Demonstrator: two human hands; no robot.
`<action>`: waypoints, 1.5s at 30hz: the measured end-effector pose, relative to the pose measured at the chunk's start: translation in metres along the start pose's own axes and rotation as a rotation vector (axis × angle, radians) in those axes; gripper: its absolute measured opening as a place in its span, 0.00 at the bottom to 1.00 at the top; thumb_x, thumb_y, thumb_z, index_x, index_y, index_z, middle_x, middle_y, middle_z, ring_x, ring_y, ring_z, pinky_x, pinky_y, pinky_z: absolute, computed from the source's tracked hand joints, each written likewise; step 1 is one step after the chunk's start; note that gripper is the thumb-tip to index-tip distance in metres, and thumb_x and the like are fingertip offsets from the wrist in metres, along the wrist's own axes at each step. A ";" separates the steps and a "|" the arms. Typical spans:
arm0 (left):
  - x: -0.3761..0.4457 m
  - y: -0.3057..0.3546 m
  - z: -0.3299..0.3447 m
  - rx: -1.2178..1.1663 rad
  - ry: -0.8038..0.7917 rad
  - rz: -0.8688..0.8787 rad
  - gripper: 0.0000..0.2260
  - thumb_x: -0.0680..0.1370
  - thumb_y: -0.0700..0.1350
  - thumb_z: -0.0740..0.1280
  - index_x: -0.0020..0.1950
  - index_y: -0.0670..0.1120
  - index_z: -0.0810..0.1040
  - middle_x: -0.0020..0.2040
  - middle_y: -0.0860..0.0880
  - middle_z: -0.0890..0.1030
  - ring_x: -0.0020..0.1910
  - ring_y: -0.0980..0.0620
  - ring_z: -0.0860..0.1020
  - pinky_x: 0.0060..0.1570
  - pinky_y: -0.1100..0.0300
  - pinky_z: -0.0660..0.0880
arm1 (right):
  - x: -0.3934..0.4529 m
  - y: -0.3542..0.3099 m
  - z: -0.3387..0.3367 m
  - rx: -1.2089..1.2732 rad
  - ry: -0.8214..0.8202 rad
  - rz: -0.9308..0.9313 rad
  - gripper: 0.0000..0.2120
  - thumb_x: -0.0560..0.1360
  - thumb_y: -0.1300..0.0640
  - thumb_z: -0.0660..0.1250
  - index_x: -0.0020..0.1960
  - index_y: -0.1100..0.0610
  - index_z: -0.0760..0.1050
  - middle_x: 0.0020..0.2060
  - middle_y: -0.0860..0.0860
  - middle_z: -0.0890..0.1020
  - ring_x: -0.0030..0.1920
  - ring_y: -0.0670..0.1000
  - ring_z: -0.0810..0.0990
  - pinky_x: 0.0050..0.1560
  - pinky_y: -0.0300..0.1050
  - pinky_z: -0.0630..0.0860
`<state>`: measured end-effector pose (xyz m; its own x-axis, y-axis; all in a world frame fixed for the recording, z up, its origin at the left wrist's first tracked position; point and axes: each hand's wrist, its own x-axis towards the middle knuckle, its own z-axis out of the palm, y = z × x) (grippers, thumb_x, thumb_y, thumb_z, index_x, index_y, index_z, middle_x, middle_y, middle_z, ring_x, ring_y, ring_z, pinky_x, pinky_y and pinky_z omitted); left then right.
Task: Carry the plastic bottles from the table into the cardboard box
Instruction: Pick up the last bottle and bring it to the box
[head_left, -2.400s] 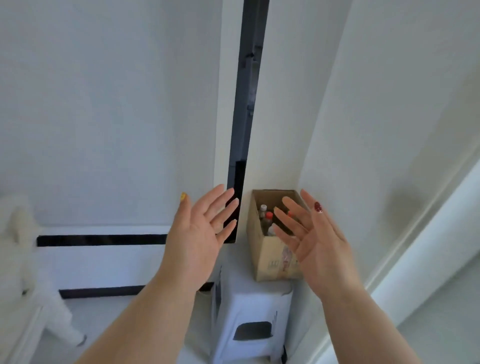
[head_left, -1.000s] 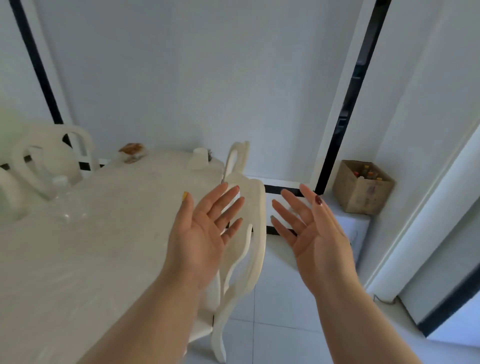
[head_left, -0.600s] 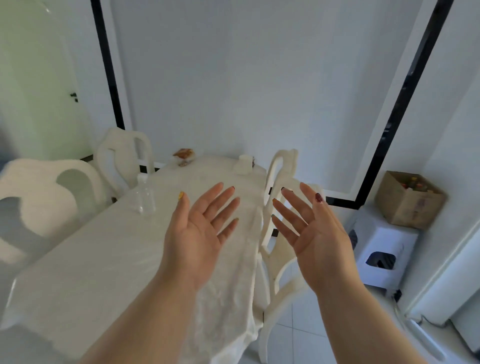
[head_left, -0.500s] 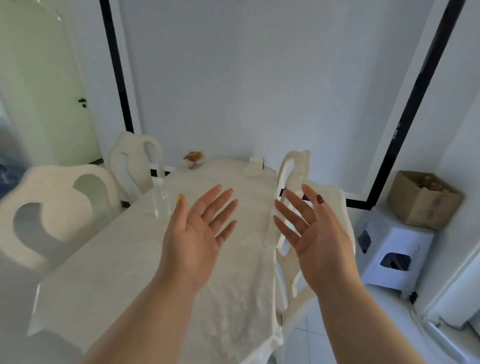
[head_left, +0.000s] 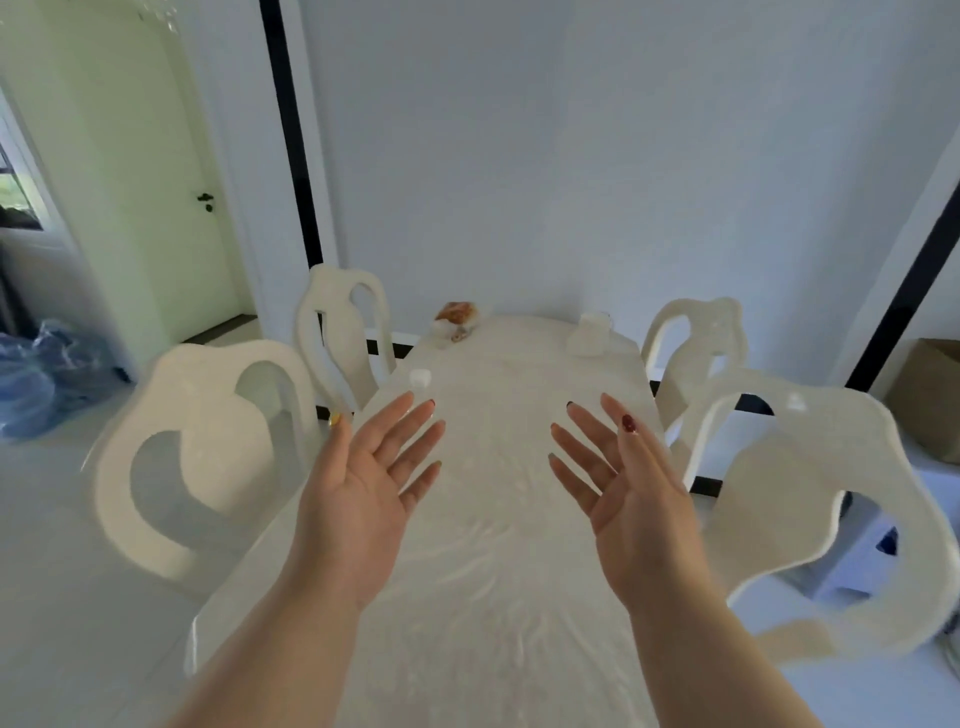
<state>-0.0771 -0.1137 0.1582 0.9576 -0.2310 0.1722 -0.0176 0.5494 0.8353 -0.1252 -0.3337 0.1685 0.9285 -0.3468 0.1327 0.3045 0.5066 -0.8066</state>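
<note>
A clear plastic bottle (head_left: 418, 384) with a white cap stands on the white-clothed table (head_left: 498, 571), mostly hidden behind the fingertips of my left hand (head_left: 363, 493). That hand is raised over the table's left half, palm up, fingers spread, holding nothing. My right hand (head_left: 634, 493) is raised over the right half, also spread and empty. The cardboard box (head_left: 930, 395) shows at the right edge, cut off by the frame, well away from both hands.
White chairs stand along both sides of the table: two on the left (head_left: 208, 457) (head_left: 343, 322), two on the right (head_left: 810, 499) (head_left: 696, 343). A small white cup (head_left: 589, 332) and a brownish item (head_left: 457, 314) sit at the far end. Blue bags (head_left: 47, 374) lie on the floor left.
The view has swung left from the box in the corner to face the table head-on. Both hands stay raised, spread and empty throughout.
</note>
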 end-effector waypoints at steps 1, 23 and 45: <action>0.010 0.000 -0.013 0.002 0.016 0.005 0.29 0.81 0.64 0.51 0.70 0.48 0.76 0.68 0.48 0.80 0.68 0.48 0.78 0.71 0.43 0.65 | 0.012 0.011 0.007 -0.015 0.003 0.011 0.15 0.83 0.53 0.58 0.67 0.53 0.75 0.60 0.54 0.84 0.59 0.57 0.83 0.58 0.56 0.78; 0.238 -0.054 -0.191 -0.080 0.252 -0.082 0.30 0.76 0.63 0.55 0.72 0.48 0.75 0.70 0.49 0.79 0.69 0.51 0.76 0.67 0.47 0.67 | 0.280 0.233 0.080 -0.484 -0.065 0.240 0.15 0.78 0.54 0.67 0.64 0.44 0.74 0.63 0.45 0.80 0.61 0.41 0.79 0.60 0.38 0.74; 0.253 -0.093 -0.225 -0.106 0.452 -0.271 0.27 0.80 0.61 0.52 0.70 0.49 0.76 0.68 0.51 0.81 0.70 0.48 0.75 0.73 0.43 0.63 | 0.335 0.299 0.075 -1.170 -0.113 0.101 0.13 0.70 0.41 0.73 0.49 0.46 0.77 0.42 0.41 0.83 0.46 0.43 0.81 0.38 0.38 0.72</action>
<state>0.2312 -0.0422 0.0062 0.9526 -0.0201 -0.3037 0.2541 0.6015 0.7573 0.2933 -0.2389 0.0149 0.9686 -0.2453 0.0409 -0.0971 -0.5243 -0.8460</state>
